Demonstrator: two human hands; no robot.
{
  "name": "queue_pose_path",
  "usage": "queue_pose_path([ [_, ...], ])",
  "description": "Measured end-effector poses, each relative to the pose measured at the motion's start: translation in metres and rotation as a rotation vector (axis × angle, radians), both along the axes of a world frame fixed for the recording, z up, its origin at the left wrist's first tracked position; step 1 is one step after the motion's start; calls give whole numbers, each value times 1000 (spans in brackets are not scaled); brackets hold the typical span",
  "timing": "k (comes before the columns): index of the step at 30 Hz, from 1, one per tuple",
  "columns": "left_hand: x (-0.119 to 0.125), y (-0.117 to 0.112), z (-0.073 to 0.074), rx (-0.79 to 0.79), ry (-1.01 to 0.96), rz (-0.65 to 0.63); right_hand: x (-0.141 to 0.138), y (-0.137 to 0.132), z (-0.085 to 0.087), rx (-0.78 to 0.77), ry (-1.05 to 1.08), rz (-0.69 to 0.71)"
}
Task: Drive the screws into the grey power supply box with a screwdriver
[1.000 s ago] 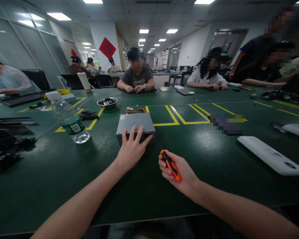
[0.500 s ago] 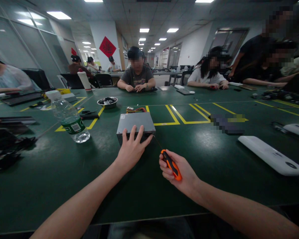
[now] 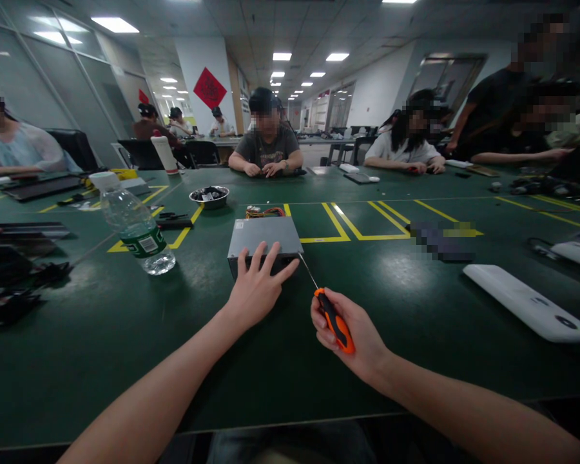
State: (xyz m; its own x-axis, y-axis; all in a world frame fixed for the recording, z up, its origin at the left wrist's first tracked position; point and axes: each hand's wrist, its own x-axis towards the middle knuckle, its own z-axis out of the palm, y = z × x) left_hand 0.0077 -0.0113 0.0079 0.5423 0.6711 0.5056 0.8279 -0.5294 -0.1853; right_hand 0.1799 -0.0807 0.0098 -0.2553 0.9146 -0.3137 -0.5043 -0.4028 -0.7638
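Observation:
A grey computer power supply (image 3: 265, 232) sits on the green table (image 3: 280, 393), with coloured cables (image 3: 265, 211) at its back. My left hand (image 3: 257, 287) is spread over its front, fingertips on the top face and thumb stretched toward the front right corner. An orange and black screwdriver (image 3: 336, 322) is gripped in my right hand (image 3: 360, 335). Its thin shaft slants up and left, the tip at the power supply's front right corner. Whether the tip sits in a screw is too small to tell.
On the left stand a water bottle (image 3: 142, 235) and a metal bowl (image 3: 209, 197) of small dark parts. A long white casing (image 3: 526, 303) lies on the right. Yellow tape marks the table, and a person (image 3: 268, 145) sits across from me.
The screwdriver's tip has risen slightly along the power supply's front right corner, and its shaft now catches the light. My left thumb has shifted a little; otherwise the hands keep their places.

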Motion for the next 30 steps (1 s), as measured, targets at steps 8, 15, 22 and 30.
queue_pose_path([
  [8, -11, 16, -6, -5, -224, 8, -12, 5, -10, -54, -112, 110],
  [15, -10, 17, -9, 0, -239, -11, -17, 12, -8, -139, -127, 99],
  [22, -10, 18, -12, -3, -254, -20, -16, 12, -10, -118, -94, 85],
  [30, -10, 18, -11, -6, -251, -29, -19, 14, -7, -126, -88, 63],
])
